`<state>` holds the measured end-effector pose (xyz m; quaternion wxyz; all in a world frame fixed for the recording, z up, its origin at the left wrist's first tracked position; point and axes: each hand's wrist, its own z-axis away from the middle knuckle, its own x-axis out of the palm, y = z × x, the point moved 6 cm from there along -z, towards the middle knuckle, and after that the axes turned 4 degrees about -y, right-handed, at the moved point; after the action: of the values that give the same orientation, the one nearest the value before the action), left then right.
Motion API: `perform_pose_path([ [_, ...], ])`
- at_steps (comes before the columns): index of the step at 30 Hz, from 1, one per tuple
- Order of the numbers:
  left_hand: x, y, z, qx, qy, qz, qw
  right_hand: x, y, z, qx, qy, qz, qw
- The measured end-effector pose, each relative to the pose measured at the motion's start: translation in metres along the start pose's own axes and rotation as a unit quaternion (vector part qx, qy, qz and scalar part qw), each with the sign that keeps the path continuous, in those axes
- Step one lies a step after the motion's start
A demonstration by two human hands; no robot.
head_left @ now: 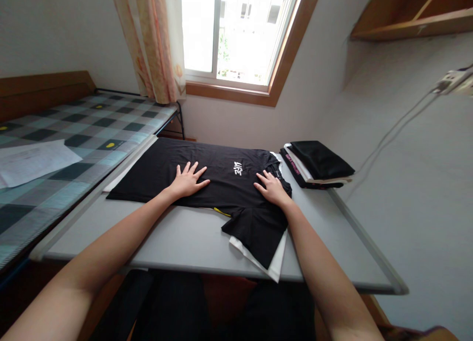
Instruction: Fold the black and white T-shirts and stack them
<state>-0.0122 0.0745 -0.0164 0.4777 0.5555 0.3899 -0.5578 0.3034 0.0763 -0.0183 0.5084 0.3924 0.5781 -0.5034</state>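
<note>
A black T-shirt (221, 166) with white lettering lies spread sideways on the grey table (177, 237), its collar to the right and its hem to the left. White cloth (275, 272) shows from beneath it at the near sleeve, the collar and the hem, and a bit of yellow shows at its near edge. My left hand (187, 180) rests flat on the middle of the shirt with its fingers spread. Near the collar, my right hand (272, 187) lies on the shirt, fingers apart.
Folded dark and white clothes (318, 163) are stacked at the table's back right. To the left is a bed with a checked cover (121, 121) and paper sheets (37, 161). A window (240, 35), a curtain (158, 40) and a wall cable (397, 121) lie beyond.
</note>
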Motion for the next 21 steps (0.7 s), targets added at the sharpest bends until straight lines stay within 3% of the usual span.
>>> perform_pose_path([
  [21, -0.0006, 0.0001, 0.0005, -0.001, -0.001, -0.002, 1.000, -0.0022, -0.0018, 0.0018, 0.003, -0.007, 0.000, 1.000],
])
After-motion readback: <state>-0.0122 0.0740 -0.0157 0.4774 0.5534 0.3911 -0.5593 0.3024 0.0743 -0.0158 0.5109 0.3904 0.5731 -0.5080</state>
